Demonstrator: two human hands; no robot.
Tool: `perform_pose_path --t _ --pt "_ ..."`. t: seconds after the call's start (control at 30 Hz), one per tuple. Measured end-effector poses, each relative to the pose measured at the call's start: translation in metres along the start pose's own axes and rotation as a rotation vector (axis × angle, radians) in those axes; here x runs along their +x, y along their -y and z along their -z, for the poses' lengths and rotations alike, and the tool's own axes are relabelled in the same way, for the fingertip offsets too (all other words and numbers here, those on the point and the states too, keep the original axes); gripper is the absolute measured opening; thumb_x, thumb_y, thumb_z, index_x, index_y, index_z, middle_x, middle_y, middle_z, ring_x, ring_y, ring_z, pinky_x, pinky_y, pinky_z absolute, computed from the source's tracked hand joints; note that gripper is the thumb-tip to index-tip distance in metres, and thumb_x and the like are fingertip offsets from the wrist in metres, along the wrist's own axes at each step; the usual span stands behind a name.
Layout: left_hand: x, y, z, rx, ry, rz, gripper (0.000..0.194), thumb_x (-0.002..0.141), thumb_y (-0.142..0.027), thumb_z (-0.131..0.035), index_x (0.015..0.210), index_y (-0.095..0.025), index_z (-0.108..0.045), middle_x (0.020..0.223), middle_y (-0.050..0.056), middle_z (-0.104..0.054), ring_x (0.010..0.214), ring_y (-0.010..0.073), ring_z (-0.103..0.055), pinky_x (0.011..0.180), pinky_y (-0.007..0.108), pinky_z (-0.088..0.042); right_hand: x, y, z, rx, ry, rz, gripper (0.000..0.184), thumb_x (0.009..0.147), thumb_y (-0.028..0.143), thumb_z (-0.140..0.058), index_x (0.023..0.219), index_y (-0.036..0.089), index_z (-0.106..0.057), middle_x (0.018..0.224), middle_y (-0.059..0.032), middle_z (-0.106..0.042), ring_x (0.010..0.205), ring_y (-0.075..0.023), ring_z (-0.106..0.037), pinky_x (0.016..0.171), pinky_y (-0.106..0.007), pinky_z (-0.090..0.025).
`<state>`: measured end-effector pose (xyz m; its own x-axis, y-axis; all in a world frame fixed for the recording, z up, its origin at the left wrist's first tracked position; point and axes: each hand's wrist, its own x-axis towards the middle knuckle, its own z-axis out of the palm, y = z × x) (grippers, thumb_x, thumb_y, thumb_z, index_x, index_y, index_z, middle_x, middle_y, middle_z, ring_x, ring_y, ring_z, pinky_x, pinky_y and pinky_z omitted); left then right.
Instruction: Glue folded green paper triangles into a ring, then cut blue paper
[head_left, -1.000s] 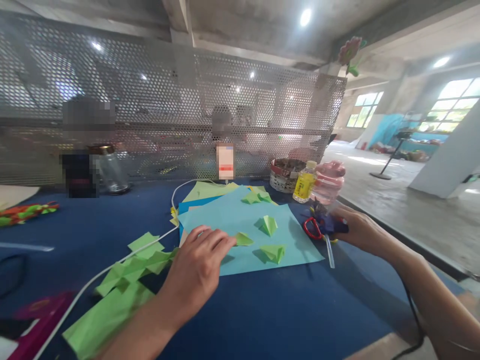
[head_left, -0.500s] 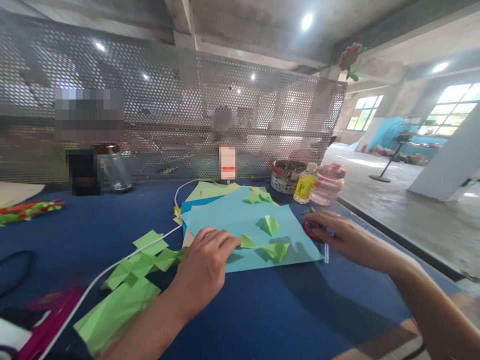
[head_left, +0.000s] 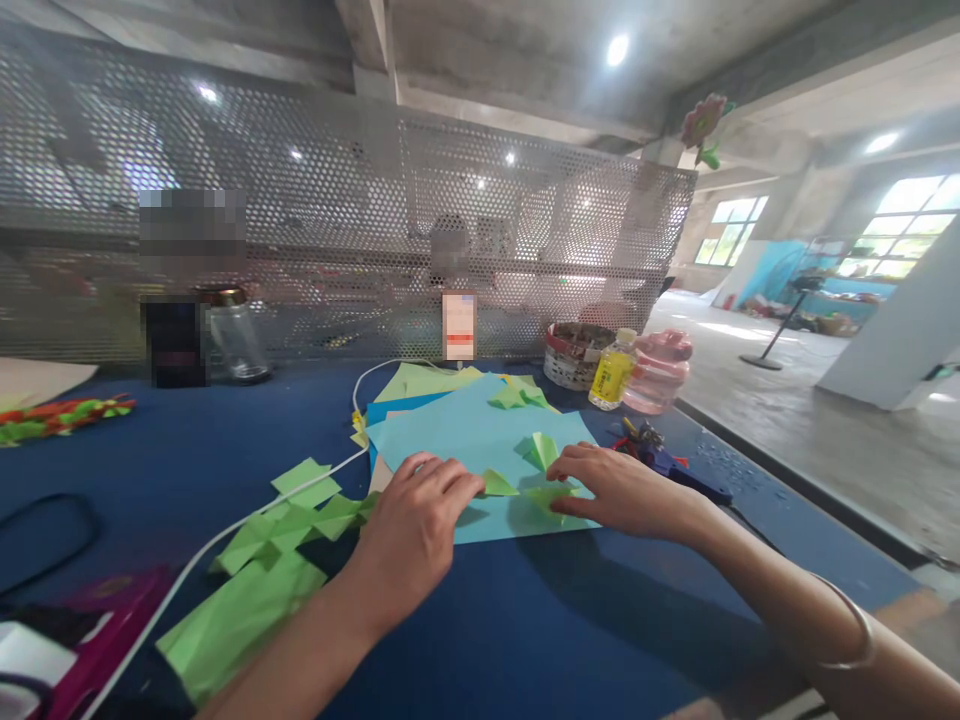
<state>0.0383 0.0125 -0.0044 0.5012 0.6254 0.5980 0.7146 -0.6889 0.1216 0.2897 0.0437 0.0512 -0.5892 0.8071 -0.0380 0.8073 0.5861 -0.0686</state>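
A light blue paper sheet (head_left: pixel 465 430) lies on the dark blue table (head_left: pixel 525 620) with several small folded green paper pieces on it. My left hand (head_left: pixel 416 525) rests at the sheet's near left edge, fingers curled, its fingertips on one folded green piece (head_left: pixel 495 485). My right hand (head_left: pixel 619 490) reaches in from the right, fingers bent over another folded green piece (head_left: pixel 546 496). A third folded piece (head_left: pixel 541 448) stands just behind. A blue glue gun (head_left: pixel 667 462) lies on the table to the right, apart from my hand.
Green paper scraps (head_left: pixel 255 590) and a white cable (head_left: pixel 247 515) lie at left. A yellow bottle (head_left: pixel 611 372), a pink bottle (head_left: pixel 660 370) and a basket (head_left: pixel 574 350) stand at the back right. A perforated metal screen (head_left: pixel 337 230) bounds the table's far side.
My right hand set the glue gun down at the right, then moved left onto the blue sheet over a folded green piece. My left hand stayed in place.
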Motion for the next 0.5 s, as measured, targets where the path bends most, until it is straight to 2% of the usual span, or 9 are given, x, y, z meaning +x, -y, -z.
perform_pose_path --t 0.07,0.17,0.3,0.5 --pt "0.000 -0.001 0.001 0.001 0.004 0.003 0.033 0.090 -0.002 -0.034 0.096 -0.018 -0.062 0.084 0.004 -0.061 0.080 0.0194 -0.055 0.080 0.039 -0.041 -0.003 0.000 -0.002 0.011 -0.001 0.001 0.018 0.083 0.030 -0.062 0.097 0.019 -0.067 0.099 -0.0084 -0.066 0.095 -0.0250 -0.061 0.081 -0.036 -0.048" --pt "0.001 -0.001 0.002 -0.001 0.008 0.003 0.033 0.090 -0.002 -0.034 0.097 -0.019 -0.062 0.083 0.004 -0.061 0.080 0.0197 -0.055 0.079 0.039 -0.042 -0.002 0.001 -0.006 0.011 -0.072 -0.047 0.008 0.083 0.020 -0.057 0.087 0.020 -0.064 0.092 -0.0059 -0.066 0.085 -0.0217 -0.062 0.074 -0.032 -0.047" --pt "0.001 -0.001 0.001 -0.013 -0.010 0.000 0.033 0.090 -0.001 -0.036 0.099 -0.019 -0.062 0.084 0.003 -0.062 0.081 0.0196 -0.055 0.081 0.041 -0.042 0.000 0.000 -0.014 -0.044 -0.206 -0.083 0.013 0.081 0.012 -0.056 0.089 0.020 -0.061 0.097 -0.0062 -0.063 0.091 -0.0217 -0.060 0.076 -0.032 -0.047" --pt "0.001 -0.002 0.002 0.010 0.010 0.010 0.033 0.089 0.000 -0.037 0.098 -0.019 -0.062 0.086 0.003 -0.062 0.082 0.0199 -0.056 0.080 0.039 -0.042 -0.023 -0.007 -0.012 0.081 -0.061 0.047 0.032 0.078 0.009 -0.050 0.107 0.023 -0.056 0.115 -0.0067 -0.057 0.100 -0.0217 -0.059 0.086 -0.036 -0.047"
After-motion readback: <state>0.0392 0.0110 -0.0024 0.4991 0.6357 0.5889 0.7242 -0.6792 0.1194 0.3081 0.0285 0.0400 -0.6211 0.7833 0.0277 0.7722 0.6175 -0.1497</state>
